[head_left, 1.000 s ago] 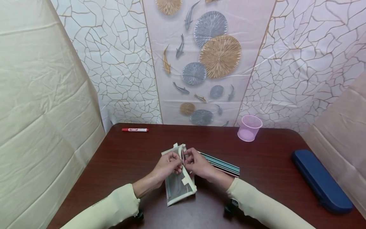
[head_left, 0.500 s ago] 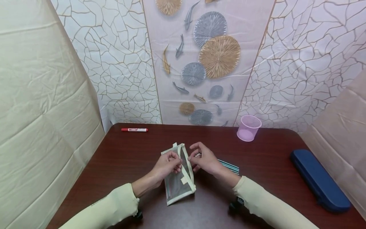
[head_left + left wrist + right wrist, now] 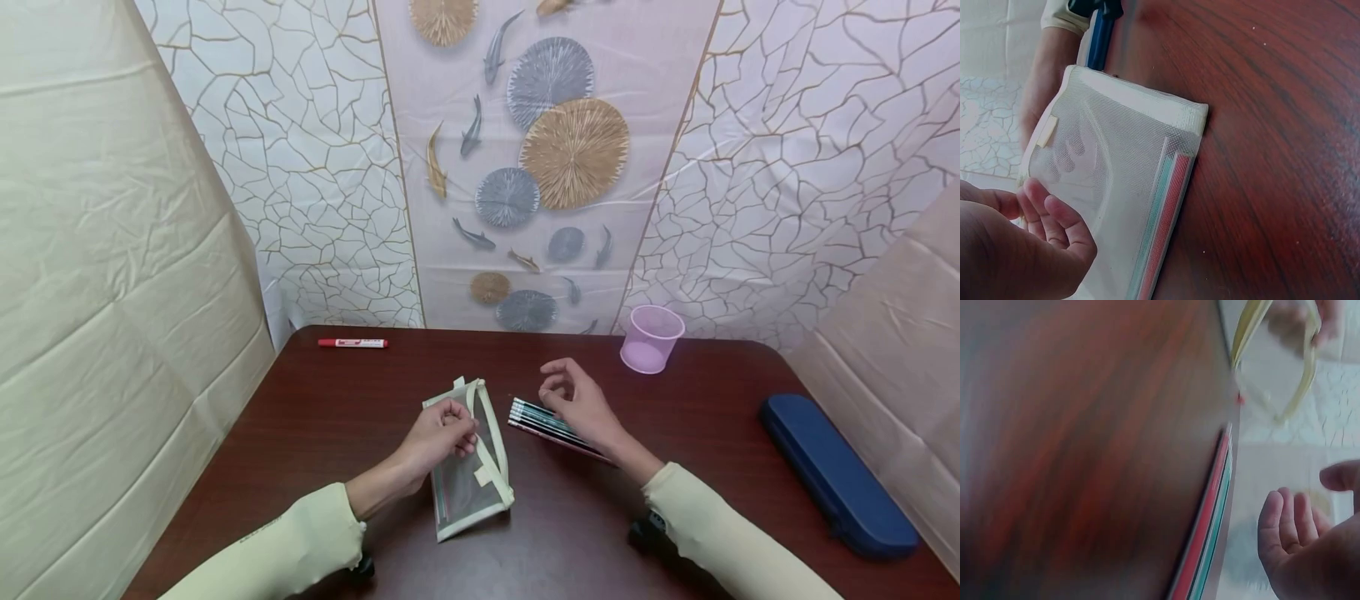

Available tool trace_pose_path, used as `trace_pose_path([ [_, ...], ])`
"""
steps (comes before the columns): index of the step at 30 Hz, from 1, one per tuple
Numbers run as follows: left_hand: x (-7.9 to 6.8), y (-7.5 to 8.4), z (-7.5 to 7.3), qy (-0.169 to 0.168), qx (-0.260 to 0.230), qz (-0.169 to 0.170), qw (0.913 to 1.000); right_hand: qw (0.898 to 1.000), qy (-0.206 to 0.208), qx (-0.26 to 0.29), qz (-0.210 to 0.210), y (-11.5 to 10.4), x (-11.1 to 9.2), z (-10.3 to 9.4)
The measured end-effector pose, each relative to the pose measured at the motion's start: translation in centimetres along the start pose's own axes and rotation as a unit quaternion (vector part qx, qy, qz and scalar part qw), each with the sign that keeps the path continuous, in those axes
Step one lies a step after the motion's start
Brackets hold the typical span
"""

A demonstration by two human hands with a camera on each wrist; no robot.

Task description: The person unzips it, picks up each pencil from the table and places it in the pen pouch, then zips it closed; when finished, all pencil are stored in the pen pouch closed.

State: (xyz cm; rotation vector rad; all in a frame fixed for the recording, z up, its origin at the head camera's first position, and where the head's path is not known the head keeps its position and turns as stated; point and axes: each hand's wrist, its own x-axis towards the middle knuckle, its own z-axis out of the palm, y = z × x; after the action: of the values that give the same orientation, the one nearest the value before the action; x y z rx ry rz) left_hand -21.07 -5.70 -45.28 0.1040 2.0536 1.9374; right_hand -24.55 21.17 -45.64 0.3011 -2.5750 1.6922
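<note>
A mesh zip pouch (image 3: 471,492) with cream trim lies at the middle of the table, its mouth gaping to the right. My left hand (image 3: 438,433) pinches the near edge of that mouth between thumb and fingers. Through the mesh in the left wrist view, a red pencil (image 3: 1171,206) and a teal pencil (image 3: 1149,231) show along one side. My right hand (image 3: 588,410) is over a row of several striped pencils (image 3: 528,417) right of the pouch, fingers loosely bent and holding nothing. In the right wrist view, the pencils (image 3: 1207,531) lie below the hand.
A red-and-white marker (image 3: 352,343) lies at the back left of the table. Toward the back right stands a pink translucent cup (image 3: 651,342). A long blue case (image 3: 836,475) rests along the right edge. Patterned cloth (image 3: 465,250) hangs behind the table.
My right hand has withdrawn from the pouch mouth and moved right, over the pencils, uncovering their near ends. The left hand keeps its pinch on the pouch, and the mouth stands wider.
</note>
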Motion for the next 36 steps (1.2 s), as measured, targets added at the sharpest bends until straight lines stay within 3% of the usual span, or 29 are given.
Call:
trace_pose_path([
  [5, 0.1, 0.0, 0.2, -0.003, 0.001, 0.000, 1.0000, 0.995, -0.021, -0.094, -0.028, 1.7, 1.0, -2.2],
  [9, 0.1, 0.1, 0.3, -0.003, 0.005, 0.001, 1.0000, 0.984, -0.076, -0.159, -0.034, 2.8, 1.6, -3.5],
  [13, 0.1, 0.2, 0.3, -0.001, 0.012, -0.001, 0.9999, 0.971, -0.138, -0.190, -0.038, 3.8, 2.1, -4.4],
  [23, 0.4, 0.0, 0.3, 0.000, 0.007, -0.001, 1.0000, 0.964, -0.215, -0.149, -0.048, 4.8, 3.1, -5.1],
  [36, 0.2, 0.0, 0.1, 0.001, 0.005, 0.004, 1.0000, 0.960, -0.233, -0.146, -0.050, 4.8, 3.2, -5.0],
])
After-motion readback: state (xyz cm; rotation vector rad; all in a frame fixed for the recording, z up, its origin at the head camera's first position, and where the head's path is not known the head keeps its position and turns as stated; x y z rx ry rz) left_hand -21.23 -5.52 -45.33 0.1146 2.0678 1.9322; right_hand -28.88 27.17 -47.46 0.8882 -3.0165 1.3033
